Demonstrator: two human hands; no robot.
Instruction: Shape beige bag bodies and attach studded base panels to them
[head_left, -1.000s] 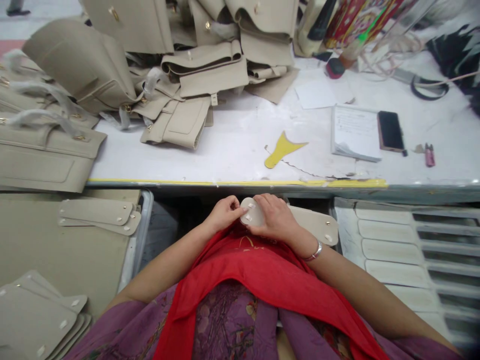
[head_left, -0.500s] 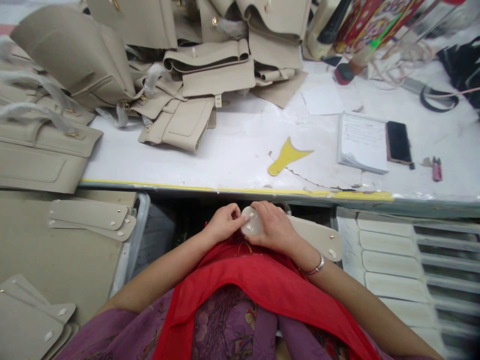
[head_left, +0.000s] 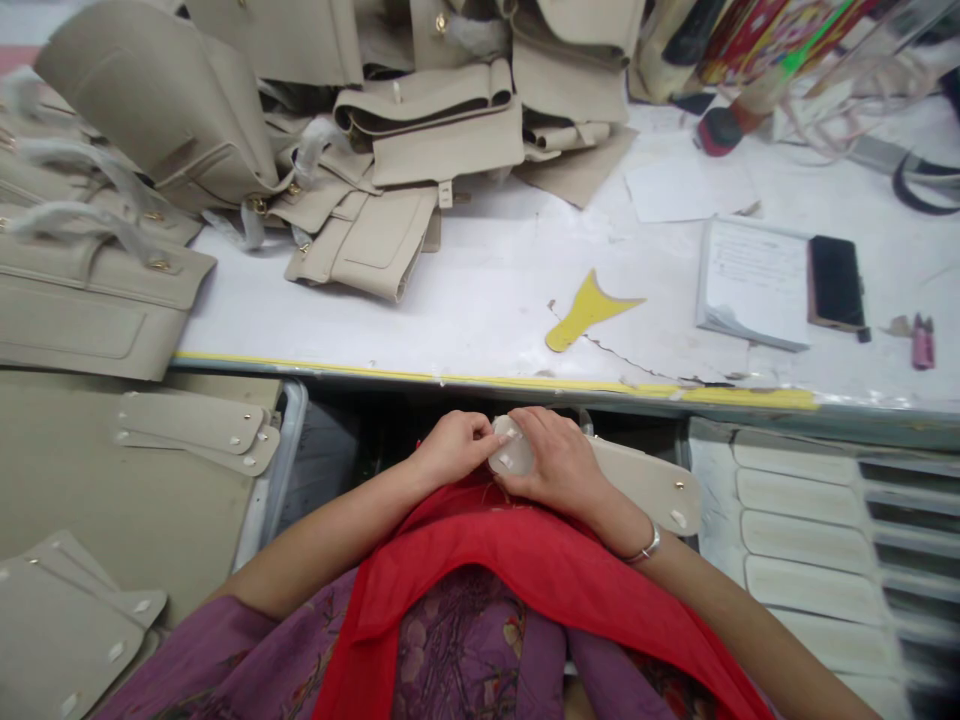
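A long beige leather piece [head_left: 645, 482] with rounded ends lies across my lap, just below the table edge. My right hand [head_left: 559, 462] is wrapped over it near its left end, covering the middle. Its pale rounded end [head_left: 513, 450] shows beyond my right thumb, with small white bits on it. My left hand [head_left: 457, 446] has its fingers curled, thumb and fingertip pinching at the edge of that end. A small gold stud and a white tab show at the piece's far right end.
Several beige bags [head_left: 105, 290] and bag parts crowd the table's left. A yellow template [head_left: 589, 308], notepad [head_left: 754, 283], phone [head_left: 836, 282] and pink clippers [head_left: 922, 342] lie rightward. Similar leather pieces [head_left: 191, 420] rest on a board at left. A rack of pale strips [head_left: 802, 530] stands at right.
The view has shifted slightly, so the table items appear farther right. Both hands stay on the leather piece, the left fingertips still at its rounded end.
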